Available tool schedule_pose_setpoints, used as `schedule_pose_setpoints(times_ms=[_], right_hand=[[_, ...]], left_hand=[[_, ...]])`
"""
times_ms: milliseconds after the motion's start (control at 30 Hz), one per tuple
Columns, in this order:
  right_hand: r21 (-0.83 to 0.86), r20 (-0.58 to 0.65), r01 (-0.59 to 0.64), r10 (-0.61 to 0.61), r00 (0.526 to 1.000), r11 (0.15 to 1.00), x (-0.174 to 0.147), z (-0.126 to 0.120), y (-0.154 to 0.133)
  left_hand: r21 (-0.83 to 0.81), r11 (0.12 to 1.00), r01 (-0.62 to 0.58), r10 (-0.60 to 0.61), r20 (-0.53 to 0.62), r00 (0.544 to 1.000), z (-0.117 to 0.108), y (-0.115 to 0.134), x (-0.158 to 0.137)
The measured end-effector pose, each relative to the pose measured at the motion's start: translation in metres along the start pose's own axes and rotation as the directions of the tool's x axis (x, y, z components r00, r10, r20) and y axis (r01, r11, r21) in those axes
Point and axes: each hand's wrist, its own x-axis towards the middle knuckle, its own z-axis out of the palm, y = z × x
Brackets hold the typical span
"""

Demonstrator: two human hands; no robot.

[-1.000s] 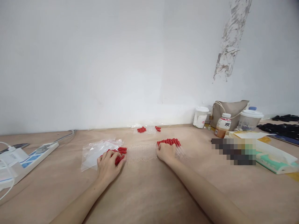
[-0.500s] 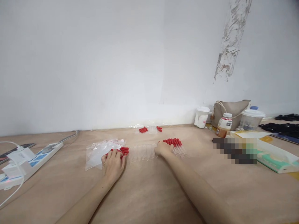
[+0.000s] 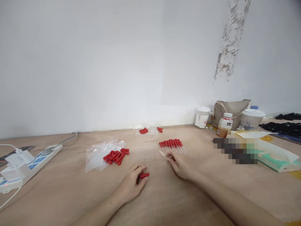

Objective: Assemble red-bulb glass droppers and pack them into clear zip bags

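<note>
Hands with dropper parts on the bench (image 3: 150, 201)

Left hand (image 3: 131, 185) pinches one red cap (image 3: 144, 175); right hand (image 3: 181, 164) pinches a clear tube (image 3: 163, 153), fingers loosely curled.

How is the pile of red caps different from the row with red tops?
The loose red caps lie jumbled by the plastic bag, with no tubes. The capped droppers lie side by side in a neat row, each red top on a clear tube. Both rest on the table.
</note>
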Motion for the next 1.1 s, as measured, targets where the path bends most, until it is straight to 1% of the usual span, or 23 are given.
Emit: schedule_pose_setpoints(times_ms=[100, 200, 267, 333, 433, 567, 800, 933, 1100], right_hand=[[0.019, -0.043, 0.104, -0.103, 0.994, 0.994, -0.014, 0.008, -0.002], [0.028, -0.014, 0.167, -0.167, 0.986, 0.986, -0.018, 0.013, -0.012], [0.035, -0.001, 0.169, -0.169, 0.986, 0.985, -0.02, 0.014, -0.02], [0.025, 0.011, 0.164, -0.164, 0.986, 0.986, -0.022, 0.016, -0.025], [0.001, 0.029, 0.159, -0.159, 0.987, 0.987, -0.025, 0.018, -0.031], [0.007, 0.062, 0.167, -0.167, 0.984, 0.986, -0.024, 0.019, -0.034], [0.0, 0.062, 0.184, -0.184, 0.981, 0.983, -0.024, 0.022, -0.037], [-0.023, 0.066, 0.191, -0.189, 0.98, 0.981, -0.024, 0.023, -0.038], [-0.03, 0.083, 0.226, -0.223, 0.971, 0.974, -0.022, 0.023, -0.032]], left_hand=[[0.008, 1.0, 0.014, -0.014, 0.007, 1.0, -0.001, -0.002, 0.004], [-0.014, 1.0, 0.01, -0.01, -0.048, 0.999, -0.001, -0.002, 0.005], [-0.052, 0.999, 0.015, -0.019, -0.082, 0.996, -0.001, -0.002, 0.005], [-0.103, 0.994, 0.022, -0.031, -0.092, 0.995, -0.001, 0.0, 0.004], [-0.175, 0.984, 0.033, -0.047, -0.074, 0.996, 0.001, 0.002, 0.003], [-0.228, 0.972, 0.057, -0.064, -0.02, 0.998, 0.002, 0.006, 0.002], [-0.246, 0.967, 0.071, -0.078, -0.019, 0.997, 0.004, 0.005, 0.002], [-0.269, 0.961, 0.06, -0.061, 0.005, 0.998, 0.004, 0.005, 0.002], [-0.275, 0.959, 0.062, -0.055, 0.031, 0.998, 0.005, 0.006, 0.001]])
